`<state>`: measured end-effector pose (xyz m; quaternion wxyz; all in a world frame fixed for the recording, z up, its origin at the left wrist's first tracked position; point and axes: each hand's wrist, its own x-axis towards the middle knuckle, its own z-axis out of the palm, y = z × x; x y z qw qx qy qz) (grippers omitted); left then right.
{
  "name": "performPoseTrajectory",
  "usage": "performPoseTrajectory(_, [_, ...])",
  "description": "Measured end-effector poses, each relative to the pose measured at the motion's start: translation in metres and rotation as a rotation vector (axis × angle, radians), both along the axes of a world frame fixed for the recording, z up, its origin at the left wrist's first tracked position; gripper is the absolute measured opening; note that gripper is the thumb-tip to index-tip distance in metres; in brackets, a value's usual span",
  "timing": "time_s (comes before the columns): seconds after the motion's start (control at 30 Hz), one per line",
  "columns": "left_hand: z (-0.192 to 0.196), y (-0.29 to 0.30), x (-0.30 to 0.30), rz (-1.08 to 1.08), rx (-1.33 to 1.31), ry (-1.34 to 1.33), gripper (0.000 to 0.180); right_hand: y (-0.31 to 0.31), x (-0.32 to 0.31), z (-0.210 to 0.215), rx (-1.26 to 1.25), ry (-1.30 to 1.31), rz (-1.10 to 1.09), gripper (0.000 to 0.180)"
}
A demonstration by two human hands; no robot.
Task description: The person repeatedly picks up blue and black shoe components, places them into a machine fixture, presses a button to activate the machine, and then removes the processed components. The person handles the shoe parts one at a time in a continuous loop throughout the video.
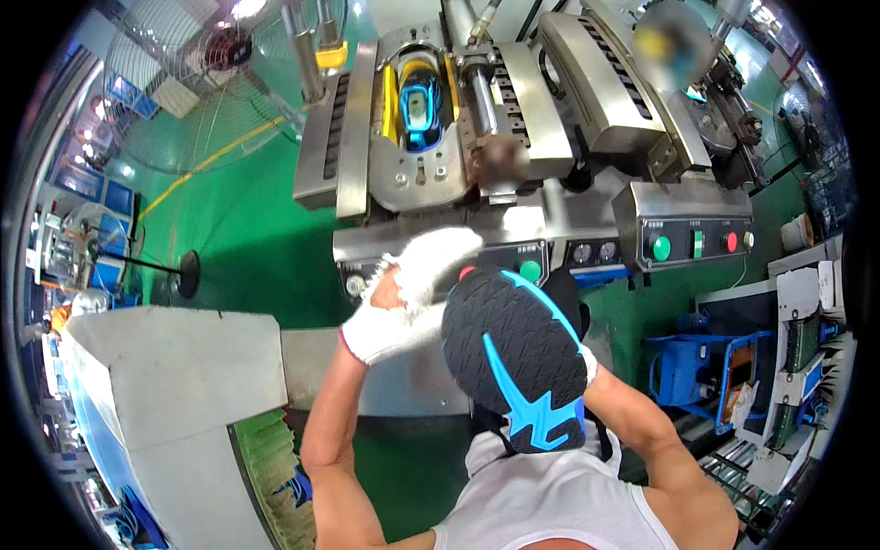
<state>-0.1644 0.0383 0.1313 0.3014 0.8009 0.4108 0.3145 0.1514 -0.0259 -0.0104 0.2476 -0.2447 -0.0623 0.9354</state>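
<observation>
Two hands: both are up in front of my chest, and I read them as holding one shoe between them.
Left hand: my left hand (403,298) wears a white knitted cotton glove; its fingers are stretched out and laid along the toe end of the shoe, pressing on it rather than pinching.
Right hand: my right hand (587,362) is almost wholly hidden behind the heel of the shoe; only a sliver of white glove shows, so I cannot tell whether it is curled or flat.
Shoe: the black sports shoe with a bright blue patterned rubber sole (513,357) is held sole-up, just above my white sleeveless shirt (550,500), well apart from the machine.
Machine: the grey steel press with side plates (431,137) stands ahead of me; a second blue and black shoe (420,108) sits in its yellow-lined cradle.
Controls: a panel with green and red round buttons (697,243) is to the right of the press.
Surroundings: green painted floor (247,238), a large wire-caged fan (206,82) at upper left, a grey metal housing (174,367) at my left.
Progress: I judge one shoe loaded in the press, the held shoe out of it and being handled; whether it is already pressed I cannot tell.
</observation>
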Motion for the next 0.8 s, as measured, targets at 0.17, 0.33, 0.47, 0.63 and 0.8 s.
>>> performPoseTrajectory(0.17, [0.008,0.176,0.010,0.424,0.318,0.271,0.066,-0.009,0.093,0.012,0.333,-0.062,-0.393,0.083])
performPoseTrajectory(0.33, [-0.026,0.303,0.023,0.757,0.101,0.674,0.093,-0.030,0.124,0.039,0.313,-0.241,-0.579,0.085])
performPoseTrajectory(0.47, [-0.039,0.355,0.028,0.817,-0.041,0.843,0.079,-0.031,0.126,0.058,0.321,-0.268,-0.650,0.086])
performPoseTrajectory(0.63, [0.021,0.374,-0.007,0.655,-0.039,0.689,0.071,-0.023,0.107,0.081,0.387,-0.307,-0.711,0.098])
performPoseTrajectory(0.8, [0.086,0.251,-0.033,0.778,0.226,0.461,0.064,-0.039,0.107,0.066,0.283,-0.299,-0.654,0.113])
